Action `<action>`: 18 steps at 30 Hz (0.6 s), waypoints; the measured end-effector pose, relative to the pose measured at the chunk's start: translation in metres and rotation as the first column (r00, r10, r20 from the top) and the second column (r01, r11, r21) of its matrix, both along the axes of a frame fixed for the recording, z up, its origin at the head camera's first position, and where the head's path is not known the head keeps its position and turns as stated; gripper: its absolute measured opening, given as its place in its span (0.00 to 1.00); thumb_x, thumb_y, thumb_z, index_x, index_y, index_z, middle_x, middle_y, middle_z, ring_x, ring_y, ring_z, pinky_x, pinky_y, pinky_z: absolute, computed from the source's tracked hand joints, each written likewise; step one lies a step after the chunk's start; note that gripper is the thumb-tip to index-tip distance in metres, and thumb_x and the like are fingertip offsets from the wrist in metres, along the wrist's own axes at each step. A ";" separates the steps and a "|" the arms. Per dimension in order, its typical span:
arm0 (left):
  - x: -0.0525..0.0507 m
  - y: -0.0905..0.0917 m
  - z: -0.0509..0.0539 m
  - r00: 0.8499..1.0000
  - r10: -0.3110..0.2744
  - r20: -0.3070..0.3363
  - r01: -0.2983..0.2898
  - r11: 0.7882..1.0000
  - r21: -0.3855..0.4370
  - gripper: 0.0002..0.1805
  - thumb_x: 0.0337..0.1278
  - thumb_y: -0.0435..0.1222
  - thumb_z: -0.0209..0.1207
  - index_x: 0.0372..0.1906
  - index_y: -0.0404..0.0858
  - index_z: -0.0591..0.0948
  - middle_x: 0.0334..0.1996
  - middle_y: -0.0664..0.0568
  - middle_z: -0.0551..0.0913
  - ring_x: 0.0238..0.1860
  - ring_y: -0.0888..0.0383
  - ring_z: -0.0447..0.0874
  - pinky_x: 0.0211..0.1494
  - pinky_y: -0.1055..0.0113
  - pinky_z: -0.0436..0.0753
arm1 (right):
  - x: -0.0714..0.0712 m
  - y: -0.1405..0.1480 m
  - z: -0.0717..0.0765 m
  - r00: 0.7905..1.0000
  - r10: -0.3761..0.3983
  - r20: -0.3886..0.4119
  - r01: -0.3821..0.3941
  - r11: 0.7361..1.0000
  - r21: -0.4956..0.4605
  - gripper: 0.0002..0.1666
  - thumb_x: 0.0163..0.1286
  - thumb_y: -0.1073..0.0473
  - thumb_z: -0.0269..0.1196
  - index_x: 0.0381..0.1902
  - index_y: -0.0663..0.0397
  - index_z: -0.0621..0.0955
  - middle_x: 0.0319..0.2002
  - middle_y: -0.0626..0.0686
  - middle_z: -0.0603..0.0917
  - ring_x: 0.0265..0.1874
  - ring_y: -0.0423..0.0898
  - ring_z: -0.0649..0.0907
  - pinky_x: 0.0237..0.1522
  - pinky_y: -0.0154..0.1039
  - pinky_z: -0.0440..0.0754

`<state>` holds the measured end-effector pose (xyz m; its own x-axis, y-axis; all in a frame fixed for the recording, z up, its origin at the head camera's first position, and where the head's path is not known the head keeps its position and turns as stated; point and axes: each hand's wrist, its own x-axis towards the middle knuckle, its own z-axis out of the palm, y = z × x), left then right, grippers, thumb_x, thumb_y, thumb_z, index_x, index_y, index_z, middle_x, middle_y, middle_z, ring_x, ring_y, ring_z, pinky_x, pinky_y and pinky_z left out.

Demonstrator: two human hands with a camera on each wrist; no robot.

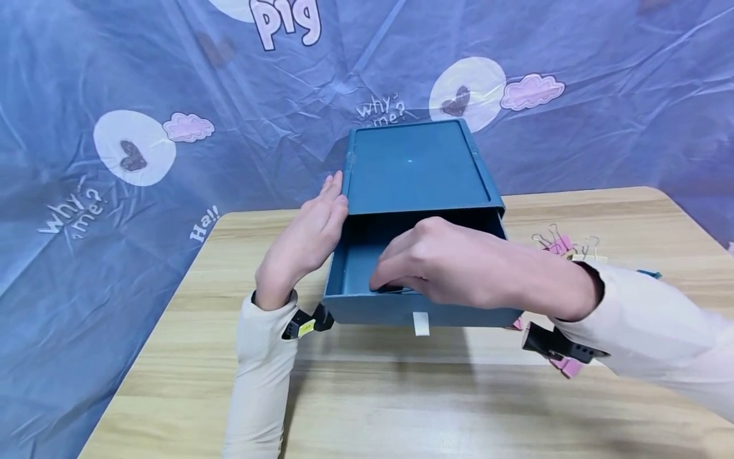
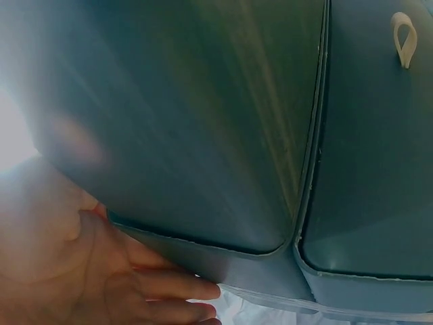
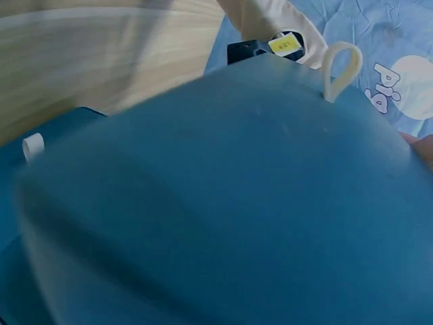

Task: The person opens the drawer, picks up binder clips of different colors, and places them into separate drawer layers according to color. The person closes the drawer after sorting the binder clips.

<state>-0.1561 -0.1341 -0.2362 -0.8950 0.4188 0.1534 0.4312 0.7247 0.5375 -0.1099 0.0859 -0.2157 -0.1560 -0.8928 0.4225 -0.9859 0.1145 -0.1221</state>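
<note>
Blue, the box [image 1: 410, 169] stands near the bench's [image 1: 178, 382] far edge, drawer [image 1: 373, 311] open. The left hand [image 1: 312, 233], fingers straight, rests against its left side; the right hand [image 1: 432, 261] bends into the drawer, its pinch hidden.

Head view looks down on the drawer unit [image 1: 410, 175]; both wrist views crowd it.

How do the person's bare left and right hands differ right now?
Pose: the bare left hand has fairly straight fingers; the bare right hand has bent fingers pointing downward.
Place: the left hand lies against the left side of the blue rectangular box; the right hand reaches into its open blue drawer. Whether it grips anything is unclear.
Shared: both come out of long cream sleeves.
</note>
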 end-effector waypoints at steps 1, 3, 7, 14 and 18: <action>0.000 0.000 0.000 1.000 -0.001 0.003 0.001 1.000 0.002 0.33 0.75 0.47 0.26 0.76 0.32 0.44 0.76 0.46 0.43 0.76 0.55 0.37 0.76 0.62 0.43 | 0.000 0.000 0.001 1.000 -0.005 -0.002 0.005 1.000 0.018 0.16 0.55 0.76 0.66 0.38 0.54 0.86 0.36 0.46 0.87 0.40 0.39 0.85 0.45 0.33 0.82; 0.000 -0.001 -0.001 1.000 -0.003 0.003 0.003 1.000 0.005 0.33 0.75 0.46 0.26 0.75 0.32 0.44 0.76 0.45 0.43 0.76 0.55 0.37 0.76 0.61 0.43 | 0.001 -0.001 0.003 1.000 -0.017 -0.003 0.017 0.999 0.045 0.16 0.56 0.75 0.66 0.38 0.54 0.86 0.35 0.46 0.87 0.39 0.39 0.84 0.45 0.34 0.82; 0.001 -0.001 -0.002 1.000 -0.001 0.003 0.001 1.000 0.005 0.33 0.75 0.47 0.26 0.76 0.32 0.44 0.76 0.46 0.42 0.76 0.55 0.37 0.76 0.61 0.44 | 0.002 0.000 0.006 0.998 -0.064 0.018 0.062 0.995 0.084 0.09 0.59 0.69 0.67 0.36 0.51 0.86 0.31 0.41 0.85 0.31 0.36 0.82 0.36 0.32 0.81; 0.000 -0.001 -0.003 1.000 -0.005 -0.004 0.005 1.000 0.005 0.33 0.75 0.47 0.26 0.76 0.32 0.45 0.76 0.46 0.43 0.76 0.55 0.37 0.76 0.62 0.44 | -0.001 0.004 0.010 0.980 -0.097 0.173 0.072 0.987 0.145 0.04 0.62 0.64 0.67 0.33 0.48 0.86 0.29 0.37 0.84 0.28 0.30 0.79 0.32 0.31 0.81; 0.000 -0.002 -0.003 1.000 -0.006 -0.001 0.006 1.000 0.005 0.33 0.75 0.47 0.26 0.76 0.32 0.45 0.76 0.46 0.43 0.76 0.55 0.37 0.76 0.62 0.44 | -0.002 0.008 0.011 0.980 -0.090 0.178 0.059 0.983 0.176 0.05 0.61 0.64 0.68 0.31 0.47 0.86 0.28 0.36 0.84 0.28 0.29 0.80 0.33 0.31 0.81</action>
